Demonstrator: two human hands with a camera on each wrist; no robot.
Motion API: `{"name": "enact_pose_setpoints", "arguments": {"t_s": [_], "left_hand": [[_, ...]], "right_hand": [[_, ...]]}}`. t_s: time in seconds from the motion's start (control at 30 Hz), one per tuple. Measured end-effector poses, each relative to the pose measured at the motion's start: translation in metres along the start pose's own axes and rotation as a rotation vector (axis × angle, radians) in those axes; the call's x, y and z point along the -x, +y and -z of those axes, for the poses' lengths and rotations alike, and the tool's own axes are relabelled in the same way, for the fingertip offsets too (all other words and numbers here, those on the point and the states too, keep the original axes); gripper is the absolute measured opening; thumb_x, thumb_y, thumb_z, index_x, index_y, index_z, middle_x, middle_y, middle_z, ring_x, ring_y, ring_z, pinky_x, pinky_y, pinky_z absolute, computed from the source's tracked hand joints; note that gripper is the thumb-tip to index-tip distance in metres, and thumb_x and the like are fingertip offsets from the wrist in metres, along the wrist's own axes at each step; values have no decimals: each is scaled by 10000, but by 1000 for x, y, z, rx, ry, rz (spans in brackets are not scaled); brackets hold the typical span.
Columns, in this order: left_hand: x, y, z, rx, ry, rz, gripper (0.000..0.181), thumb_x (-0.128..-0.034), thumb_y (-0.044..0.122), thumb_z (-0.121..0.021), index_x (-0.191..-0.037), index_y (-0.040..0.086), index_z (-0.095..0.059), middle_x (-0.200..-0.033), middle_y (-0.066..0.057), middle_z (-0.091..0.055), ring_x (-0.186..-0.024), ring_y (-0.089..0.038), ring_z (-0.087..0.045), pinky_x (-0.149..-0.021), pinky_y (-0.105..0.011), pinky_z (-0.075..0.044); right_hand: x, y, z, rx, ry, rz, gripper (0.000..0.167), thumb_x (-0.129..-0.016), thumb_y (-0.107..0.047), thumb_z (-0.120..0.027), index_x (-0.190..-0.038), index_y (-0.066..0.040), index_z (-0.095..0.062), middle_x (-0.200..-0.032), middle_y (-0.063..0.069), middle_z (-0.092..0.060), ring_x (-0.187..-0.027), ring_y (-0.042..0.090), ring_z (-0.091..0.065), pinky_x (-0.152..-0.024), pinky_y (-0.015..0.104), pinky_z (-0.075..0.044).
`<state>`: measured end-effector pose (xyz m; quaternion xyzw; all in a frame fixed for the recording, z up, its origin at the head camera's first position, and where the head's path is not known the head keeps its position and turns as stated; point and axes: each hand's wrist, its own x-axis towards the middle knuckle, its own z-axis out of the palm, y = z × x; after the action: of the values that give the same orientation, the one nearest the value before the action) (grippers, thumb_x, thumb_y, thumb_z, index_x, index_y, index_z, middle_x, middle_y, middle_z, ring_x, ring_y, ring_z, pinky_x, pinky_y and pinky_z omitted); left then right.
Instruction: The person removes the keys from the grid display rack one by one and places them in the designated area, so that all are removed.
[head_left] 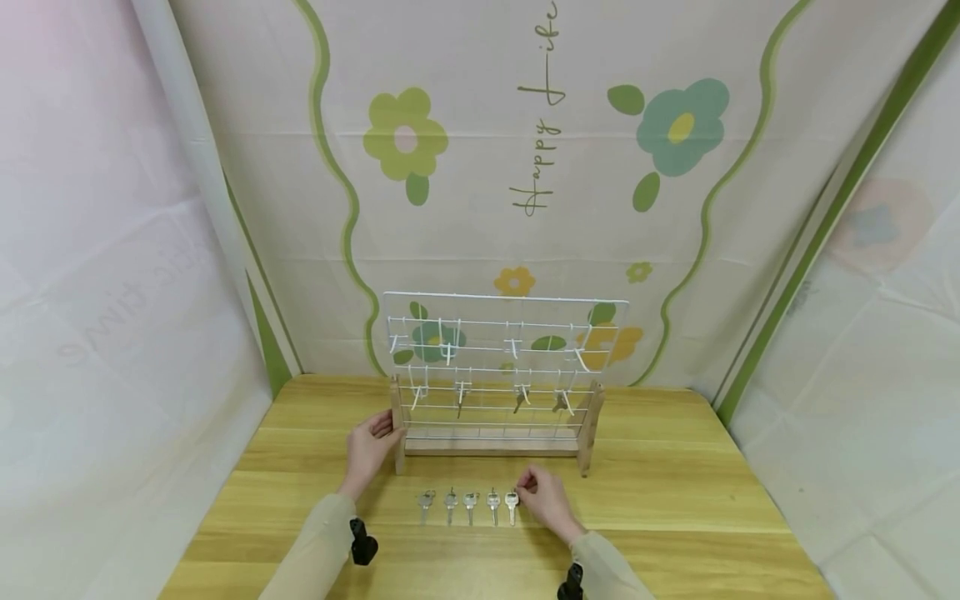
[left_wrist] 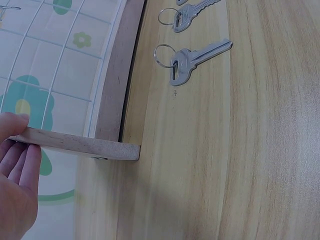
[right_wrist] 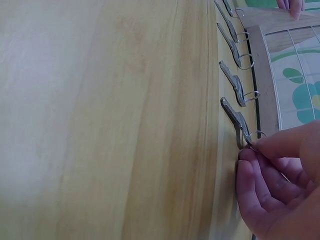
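as the left hand [head_left: 369, 450] holds the wooden end [left_wrist: 85, 145] of the wire rack [head_left: 491, 447] between thumb and fingers, the right hand [head_left: 549, 500] has its fingers pinching one key [right_wrist: 236, 116] at its head. to the left of these fingers, four other keys [head_left: 470, 500] lie in a row on the bench [head_left: 675, 483]; the rack stands just beyond them.

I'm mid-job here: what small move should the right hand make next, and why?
I'd probably lift the rightmost key clear of the table. The right hand pinches its head end, the left hand grips the rack's side post, and other keys appear to hang on the rack's lower hooks.
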<state>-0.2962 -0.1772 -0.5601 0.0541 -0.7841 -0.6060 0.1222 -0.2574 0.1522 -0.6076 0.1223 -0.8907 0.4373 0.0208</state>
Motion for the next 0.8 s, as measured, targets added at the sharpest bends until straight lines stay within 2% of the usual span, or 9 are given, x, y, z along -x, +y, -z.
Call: {"name": "enact_pose_setpoints", "arguments": {"t_s": [0.2,0.47,0.8], "left_hand": [[0,-1,0,-1,-5,7,476,-861,7,-739,-1301,-97,-589,-1286,-300,-627,-1190,-411,-634,-929,-302,-603],[0,-1,0,-1,4,-4,467,-855,-3,-741,-1289,-98,-598,-1274,-295,-635,-1178,-410,-643,-920,-309,-606],[-1,-2,0,-8,1,0,466,-860,2,-738,-1297,-84,-600,-1276,-288,-639,-1179,-404,-643,-922,-307,-606]], "right_hand": [[2,-1,2,31,15,9,94,-843,26,-698,-850,-33,-625,-811,48,-681,-710,28,-568,-595,156,-503],[-2,-10,7,30,26,8,76,-851,5,-686,-890,-40,-638,-855,70,-704,-732,94,-642,-616,165,-534],[-10,-46,14,-6,74,79,72,-899,-46,-682,-937,-98,-649,-918,51,-724,-769,108,-682,-646,147,-558]]}}
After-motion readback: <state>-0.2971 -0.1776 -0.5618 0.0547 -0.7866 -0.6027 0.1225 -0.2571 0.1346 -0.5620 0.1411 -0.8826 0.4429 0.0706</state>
